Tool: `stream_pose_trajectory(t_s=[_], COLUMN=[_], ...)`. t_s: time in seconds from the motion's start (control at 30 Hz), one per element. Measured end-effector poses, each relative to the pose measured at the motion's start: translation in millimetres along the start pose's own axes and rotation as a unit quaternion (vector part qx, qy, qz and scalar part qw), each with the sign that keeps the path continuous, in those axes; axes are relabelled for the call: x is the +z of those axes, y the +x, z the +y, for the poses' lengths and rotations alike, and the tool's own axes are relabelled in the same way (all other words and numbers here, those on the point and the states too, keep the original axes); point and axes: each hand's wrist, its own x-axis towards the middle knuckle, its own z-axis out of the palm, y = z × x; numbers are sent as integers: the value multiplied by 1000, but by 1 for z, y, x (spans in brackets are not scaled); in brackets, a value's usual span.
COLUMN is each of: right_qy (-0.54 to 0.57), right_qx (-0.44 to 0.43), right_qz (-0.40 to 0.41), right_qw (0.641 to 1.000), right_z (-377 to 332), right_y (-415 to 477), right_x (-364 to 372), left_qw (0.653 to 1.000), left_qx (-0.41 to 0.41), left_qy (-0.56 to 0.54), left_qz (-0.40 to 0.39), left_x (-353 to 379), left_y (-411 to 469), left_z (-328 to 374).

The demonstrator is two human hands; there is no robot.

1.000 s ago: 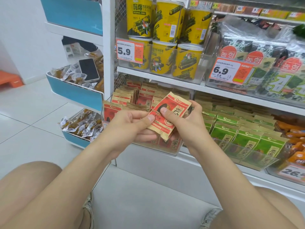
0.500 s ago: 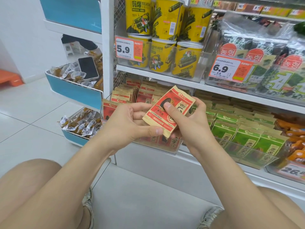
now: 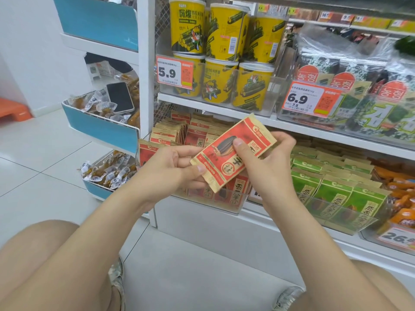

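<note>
Item: one red seed packet (image 3: 221, 153), kraft-edged, printed with a dark striped seed, held tilted with its top end up and to the right, in the air just above and in front of the clear bin (image 3: 224, 206) on the lower shelf. Hands: both clamped on the packet, close together; the left hand (image 3: 173, 169) pinches the lower left corner between thumb and fingers, and the right hand (image 3: 269, 167) grips the upper right part, thumb laid across the printed face and fingers curled behind the far edge. Clear bin: stocked with upright rows of matching red packets (image 3: 197, 133). Right of the clear bin: rows of green packets (image 3: 332, 191) in a like tray, then orange wrapped goods (image 3: 402, 194) further right. Above the clear bin, on the next shelf: yellow tubs (image 3: 220, 84) stacked two high behind a 5.9 price tag (image 3: 174, 72); up and to the right, bagged seaweed (image 3: 381, 113) behind a 6.9 price tag (image 3: 311, 99). Left of the clear bin: a blue side rack (image 3: 101, 129) carrying small wrapped snacks and a dark phone (image 3: 120, 97) lying face up on them; a lower blue rack (image 3: 98, 191) with more wrapped snacks. Below the clear bin: pale tiled floor (image 3: 45, 176), the person's bare knees at the lower corners.
</note>
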Motion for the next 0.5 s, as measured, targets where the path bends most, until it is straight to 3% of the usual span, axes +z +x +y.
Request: stream_pose_trajectory(t_s=[0.07, 0.2, 0.3, 0.4, 0.5], right_qy=[-49, -61, -130, -155, -182], right_qx=[-69, -89, -175, -243, -268], right_qz=[-11, -84, 8, 71, 36], right_qw=[996, 991, 976, 955, 945], right_z=[-3, -6, -2, -5, -6], right_y=[3, 13, 23, 33, 51], right_x=[-4, -8, -9, -3, 14], left_qw=[998, 960, 911, 886, 861], left_qx=[4, 79, 104, 59, 47], left_qy=[57, 244, 359, 433, 496], left_qz=[21, 115, 174, 151, 97], left_x=[-4, -18, -36, -57, -71], left_y=[4, 19, 32, 54, 77], left_z=[1, -2, 0, 8, 11])
